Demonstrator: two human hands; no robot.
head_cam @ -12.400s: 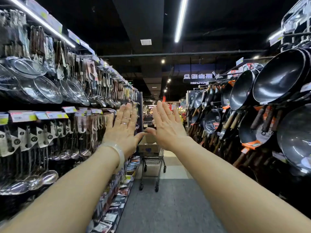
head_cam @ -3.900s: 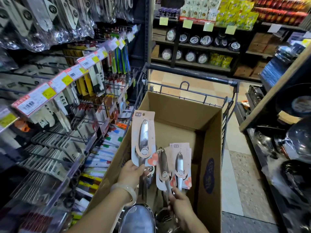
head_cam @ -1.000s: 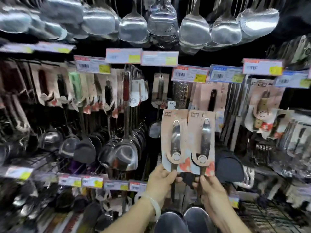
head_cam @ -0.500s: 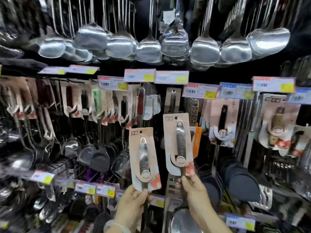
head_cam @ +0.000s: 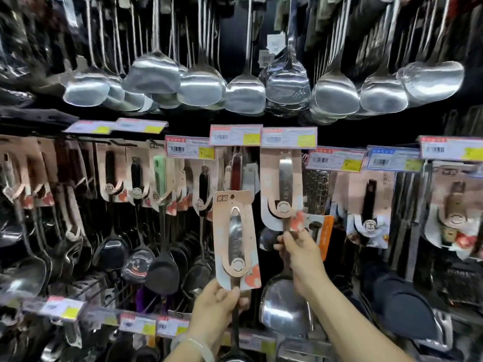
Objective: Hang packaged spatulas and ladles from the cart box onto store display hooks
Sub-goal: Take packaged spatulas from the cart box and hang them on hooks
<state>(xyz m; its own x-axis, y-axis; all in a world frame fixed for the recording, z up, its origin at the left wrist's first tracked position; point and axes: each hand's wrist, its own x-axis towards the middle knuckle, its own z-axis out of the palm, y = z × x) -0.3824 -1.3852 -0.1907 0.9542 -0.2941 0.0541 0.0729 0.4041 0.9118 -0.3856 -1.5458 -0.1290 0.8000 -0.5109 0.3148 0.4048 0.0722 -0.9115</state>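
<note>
**2 carded utensils held at the hanging display**

Far left: a row of carded utensils [head_cam: 112, 176] hangs below price tags [head_cam: 141, 125], dark ladle bowls and spatula heads at their lower ends. Bare steel spatulas [head_cam: 201, 87] hang in a row across the top.

Left of centre: left hand [head_cam: 215, 307] grips the handle of a packaged spatula [head_cam: 235, 239] just under its pink card, fingers curled round, thumb on the front. Card upright, free of any hook, in front of the hung stock. A pale bracelet [head_cam: 198, 347] sits on that wrist.

Centre-right: right hand [head_cam: 300, 253] pinches the lower edge of a second packaged spatula [head_cam: 282, 189], thumb and fingers closed on card and handle. Card top sits right under a price label [head_cam: 288, 137]; cannot tell whether it is on a hook. Its steel blade [head_cam: 283, 307] hangs below the hand.

Right: more carded utensils [head_cam: 368, 205] hang below further labels; dark blue items [head_cam: 402, 307] lie lower down.
</note>
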